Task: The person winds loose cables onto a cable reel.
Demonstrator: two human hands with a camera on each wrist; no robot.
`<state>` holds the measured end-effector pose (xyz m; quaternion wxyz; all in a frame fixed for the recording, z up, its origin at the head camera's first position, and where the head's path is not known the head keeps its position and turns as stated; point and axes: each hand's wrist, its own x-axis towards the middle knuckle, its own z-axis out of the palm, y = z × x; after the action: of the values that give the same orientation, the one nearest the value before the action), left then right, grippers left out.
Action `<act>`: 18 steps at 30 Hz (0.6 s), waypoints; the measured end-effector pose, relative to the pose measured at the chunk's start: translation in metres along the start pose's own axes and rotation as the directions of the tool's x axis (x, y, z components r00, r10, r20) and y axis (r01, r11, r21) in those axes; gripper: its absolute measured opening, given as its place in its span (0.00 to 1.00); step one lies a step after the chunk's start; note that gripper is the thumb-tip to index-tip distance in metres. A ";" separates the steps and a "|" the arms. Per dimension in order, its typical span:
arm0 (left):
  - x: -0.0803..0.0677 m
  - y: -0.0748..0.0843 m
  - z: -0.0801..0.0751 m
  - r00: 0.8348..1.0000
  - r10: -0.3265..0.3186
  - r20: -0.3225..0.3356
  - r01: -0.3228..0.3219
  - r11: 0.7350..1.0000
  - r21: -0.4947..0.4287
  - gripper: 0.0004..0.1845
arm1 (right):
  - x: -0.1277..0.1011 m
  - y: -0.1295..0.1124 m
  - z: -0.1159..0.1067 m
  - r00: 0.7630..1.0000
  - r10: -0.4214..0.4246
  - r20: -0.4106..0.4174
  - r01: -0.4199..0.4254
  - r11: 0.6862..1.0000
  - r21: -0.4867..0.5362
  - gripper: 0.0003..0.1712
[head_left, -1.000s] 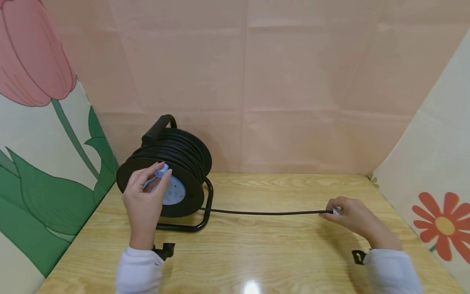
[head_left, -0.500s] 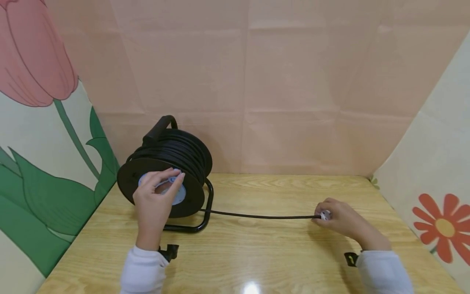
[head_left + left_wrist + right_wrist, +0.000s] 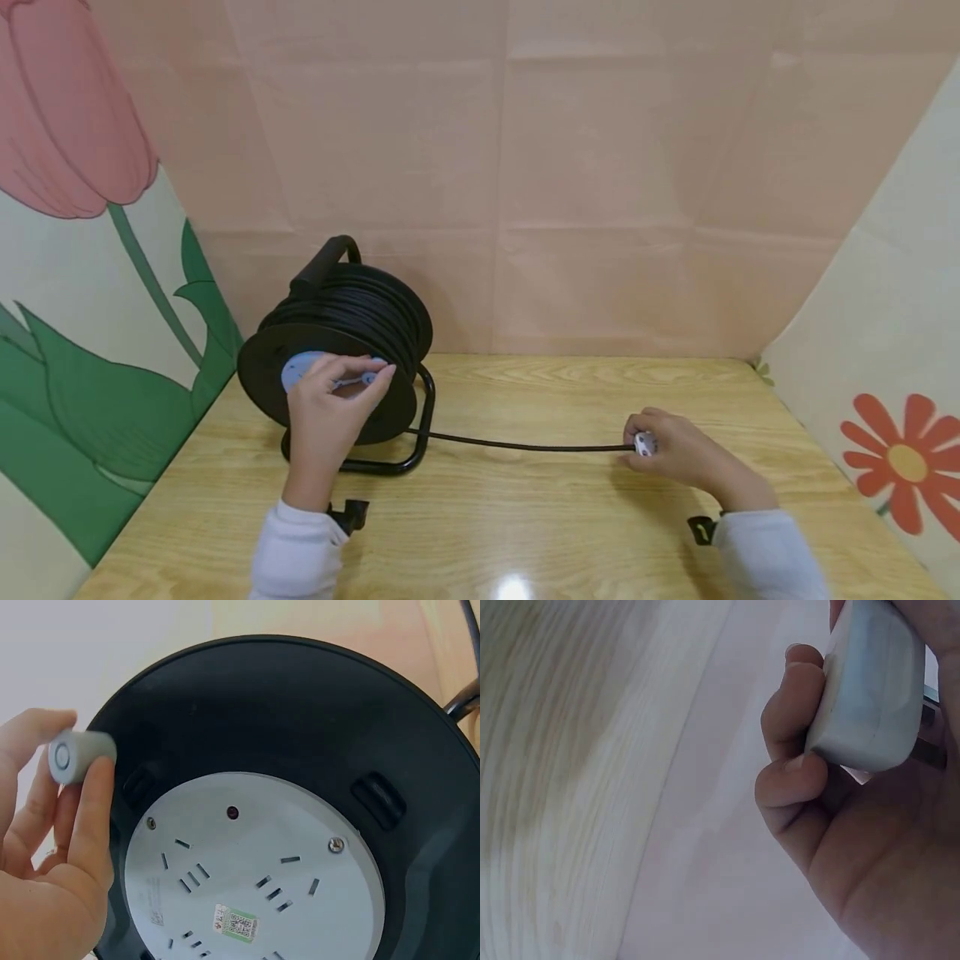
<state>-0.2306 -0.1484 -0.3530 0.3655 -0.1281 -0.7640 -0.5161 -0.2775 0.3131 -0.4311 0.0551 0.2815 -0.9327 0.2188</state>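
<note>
A black cable reel (image 3: 345, 308) stands at the left of the wooden table, cord wound thickly on its drum. My left hand (image 3: 330, 417) is at its front, pinching a small light-coloured crank knob (image 3: 79, 756) between thumb and fingers near the rim of the disc. Beside those fingers in the left wrist view lies the pale socket panel (image 3: 240, 862) with its slots. To the right, my right hand (image 3: 678, 446) holds a white plug (image 3: 874, 690), fingers curled round its body and metal prongs showing. From it a black cord (image 3: 525, 446) runs left to the reel.
The reel rests on a black tubular frame (image 3: 397, 467) with a carrying handle (image 3: 318, 267) on top. A pink sheet (image 3: 600, 167) backs the wooden table (image 3: 540, 517). Flower-printed panels (image 3: 900, 333) rise at both sides.
My left hand has carried the knob rightward and down round the disc, turning the reel. My right hand has come left and slightly nearer with the plug, so the cord between is shorter.
</note>
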 end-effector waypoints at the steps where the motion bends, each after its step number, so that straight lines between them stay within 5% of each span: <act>1: 0.000 0.000 0.000 1.000 -0.016 0.019 0.016 1.000 0.010 0.07 | 0.001 -0.001 0.001 1.000 -0.009 -0.002 0.009 1.000 0.005 0.14; 6: -0.001 0.001 -0.001 0.986 -0.095 0.137 0.086 0.994 0.069 0.07 | 0.005 -0.010 0.006 0.995 -0.086 -0.059 0.087 0.996 0.014 0.15; 12: -0.003 0.002 0.002 0.948 -0.183 0.260 0.141 0.975 0.169 0.05 | 0.010 -0.018 0.015 0.988 -0.125 -0.085 0.129 0.991 0.041 0.17; 18: -0.005 0.002 0.004 0.928 -0.204 0.313 0.109 0.949 0.295 0.05 | 0.015 -0.024 0.023 0.990 -0.135 -0.047 0.138 0.988 0.073 0.17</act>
<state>-0.2278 -0.1432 -0.3556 0.1997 -0.1017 -0.8869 -0.4039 -0.2760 0.2775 -0.4395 0.0788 0.3418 -0.9008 0.2558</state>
